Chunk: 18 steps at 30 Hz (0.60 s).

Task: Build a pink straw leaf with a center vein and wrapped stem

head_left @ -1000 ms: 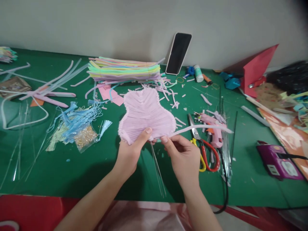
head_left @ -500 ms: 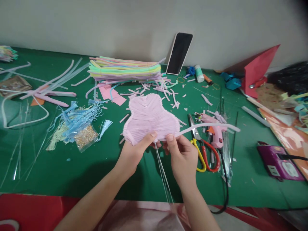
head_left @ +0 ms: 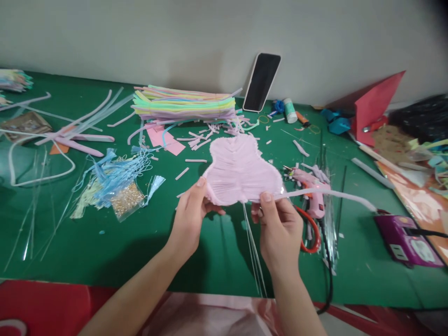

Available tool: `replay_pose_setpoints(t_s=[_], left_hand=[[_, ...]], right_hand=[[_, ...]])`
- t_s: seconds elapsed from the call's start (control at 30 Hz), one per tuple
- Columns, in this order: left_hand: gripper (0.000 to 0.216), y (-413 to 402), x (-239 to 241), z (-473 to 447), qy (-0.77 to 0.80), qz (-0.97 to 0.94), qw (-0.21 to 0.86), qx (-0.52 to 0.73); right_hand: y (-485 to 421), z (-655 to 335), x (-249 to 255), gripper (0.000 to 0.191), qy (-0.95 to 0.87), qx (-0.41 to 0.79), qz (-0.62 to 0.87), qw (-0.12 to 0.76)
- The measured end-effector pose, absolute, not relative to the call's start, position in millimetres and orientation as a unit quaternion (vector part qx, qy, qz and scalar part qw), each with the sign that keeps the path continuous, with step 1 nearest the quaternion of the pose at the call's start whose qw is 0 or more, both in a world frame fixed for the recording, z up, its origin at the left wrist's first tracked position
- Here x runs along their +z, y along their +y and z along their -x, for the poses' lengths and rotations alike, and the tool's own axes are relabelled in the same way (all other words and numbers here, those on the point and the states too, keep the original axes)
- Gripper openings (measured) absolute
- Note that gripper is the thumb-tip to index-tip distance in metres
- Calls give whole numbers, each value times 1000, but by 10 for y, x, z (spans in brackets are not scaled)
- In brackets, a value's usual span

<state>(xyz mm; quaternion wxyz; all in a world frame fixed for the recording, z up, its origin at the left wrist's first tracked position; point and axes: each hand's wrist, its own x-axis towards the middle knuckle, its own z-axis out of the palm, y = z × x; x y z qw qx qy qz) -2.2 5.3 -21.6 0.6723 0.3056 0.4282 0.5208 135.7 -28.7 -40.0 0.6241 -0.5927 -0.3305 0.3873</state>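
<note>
A pale lilac pipe-cleaner panel, narrow at the top and flaring into two rounded lobes, is held above the table in the head view. My left hand grips its lower left lobe, thumb on top and fingers underneath. At the lower right edge, my right hand pinches the panel between thumb and curled fingers. A loose lilac pipe cleaner sticks out to the right past that hand. Thin clear strands hang from the middle of the lower edge. The undersides of both grips are hidden.
Scissors, partly covered by my right hand, lie beside a pink glue gun. A purple power box sits at right. Behind are a pipe-cleaner bundle and a leaning phone. Blue tassels and a bead bag lie left.
The panel has moved right with both hands and now covers part of the scissors. My left hand has shifted from the lower middle edge out to the left lobe.
</note>
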Motion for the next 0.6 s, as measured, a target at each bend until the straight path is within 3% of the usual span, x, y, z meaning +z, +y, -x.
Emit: replay_pose_setpoints(t_s=[0.1,0.23,0.43,0.6], left_hand=[[41,70,-210,41,423,-274,687,524],[21,76,-175,69,413,-269,720,489],[17,73,-163,78,407,-276,708,507],[25,52,-186,63,413,-287,681,532]], right_hand=[[-281,-1432,-418,33,-348,399,594,607],[-254,-1604,-374,33,-390,427,595,558],[-274,-2063,-169,52,-444,372,692,431],[-393,-2141,-103,35,-322,221,737,552]])
